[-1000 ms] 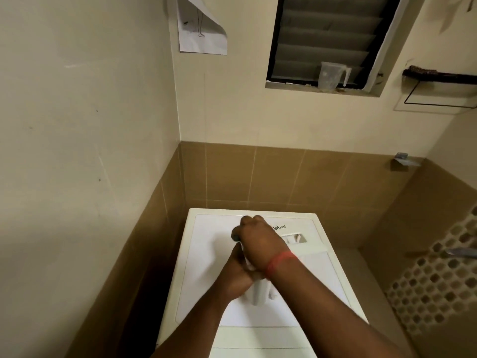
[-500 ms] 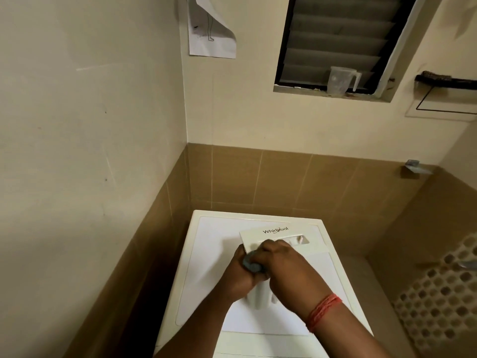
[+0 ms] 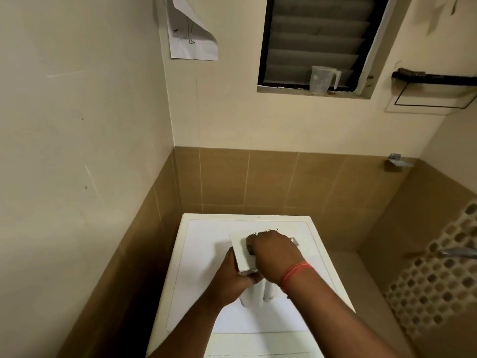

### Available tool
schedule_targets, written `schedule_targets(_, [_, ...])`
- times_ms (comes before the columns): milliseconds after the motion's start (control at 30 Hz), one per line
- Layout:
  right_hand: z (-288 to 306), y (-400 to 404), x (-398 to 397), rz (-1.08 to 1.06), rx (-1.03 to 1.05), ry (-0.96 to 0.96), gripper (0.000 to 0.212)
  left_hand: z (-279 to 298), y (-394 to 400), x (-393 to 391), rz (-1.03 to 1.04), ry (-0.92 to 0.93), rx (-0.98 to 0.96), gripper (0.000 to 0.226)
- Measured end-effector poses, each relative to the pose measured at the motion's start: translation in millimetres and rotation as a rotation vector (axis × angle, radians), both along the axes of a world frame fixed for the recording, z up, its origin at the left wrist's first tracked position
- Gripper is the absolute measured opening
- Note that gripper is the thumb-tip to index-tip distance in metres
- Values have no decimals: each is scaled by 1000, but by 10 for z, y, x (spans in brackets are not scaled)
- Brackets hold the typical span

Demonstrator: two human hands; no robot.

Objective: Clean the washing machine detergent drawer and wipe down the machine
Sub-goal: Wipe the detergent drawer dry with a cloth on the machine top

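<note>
The white detergent drawer (image 3: 242,257) is out of the machine and held above the white washing machine top (image 3: 198,254). My left hand (image 3: 229,277) grips the drawer from the left side and underneath. My right hand (image 3: 271,257), with a red thread on the wrist, holds a small grey cloth or sponge (image 3: 249,246) pressed on the drawer's front panel. The hand hides most of the cloth and part of the logo on the panel.
The machine stands in a corner, with a tiled wall to its left and behind it. A louvred window (image 3: 317,40) above holds a clear measuring jug (image 3: 322,78). A paper sheet (image 3: 191,34) hangs on the wall. A wall rack (image 3: 436,81) and a tap (image 3: 456,253) are at the right.
My right hand slid back toward me and then forward again along the drawer's front panel with the cloth. The left hand kept its hold on the drawer.
</note>
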State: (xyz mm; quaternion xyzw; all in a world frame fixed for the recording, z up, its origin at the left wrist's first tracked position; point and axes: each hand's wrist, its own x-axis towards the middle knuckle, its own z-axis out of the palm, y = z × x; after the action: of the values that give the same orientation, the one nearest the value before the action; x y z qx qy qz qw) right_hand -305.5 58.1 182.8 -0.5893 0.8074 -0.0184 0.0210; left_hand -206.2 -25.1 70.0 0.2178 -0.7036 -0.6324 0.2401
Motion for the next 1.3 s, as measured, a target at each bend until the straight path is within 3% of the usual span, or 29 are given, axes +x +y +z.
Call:
schedule_targets(133, [41, 2, -96, -19, -7, -44, 27, 33, -32, 6, -19, 11, 1, 51])
schedule_targets(300, [127, 188, -528, -155, -39, 132, 20, 9, -46, 5, 8, -39, 29, 69])
schedule_targets(467, [42, -43, -114, 44, -55, 29, 17, -19, -53, 8, -13, -51, 25, 68])
schedule_targets(600, [95, -73, -179, 65, -80, -42, 9, -1, -85, 29, -15, -39, 32, 63])
schedule_targets(767, [339, -20, -454, -26, 161, 97, 34, 1, -83, 29, -11, -34, 32, 62])
schedule_targets(900, [275, -169, -194, 56, 130, 106, 19, 15, -69, 20, -30, -23, 21, 64])
schedule_targets(1000, [190, -254, -83, 71, 58, 81, 23, 55, -101, 48, -19, -38, 14, 60])
schedule_targets(1200, [217, -207, -252, -13, 160, 230, 23, 9, -119, 58, -11, -45, 10, 61])
schedule_targets(1300, [248, -218, -170, 63, 128, 188, 24, 25, -125, 39, -32, -37, 12, 59])
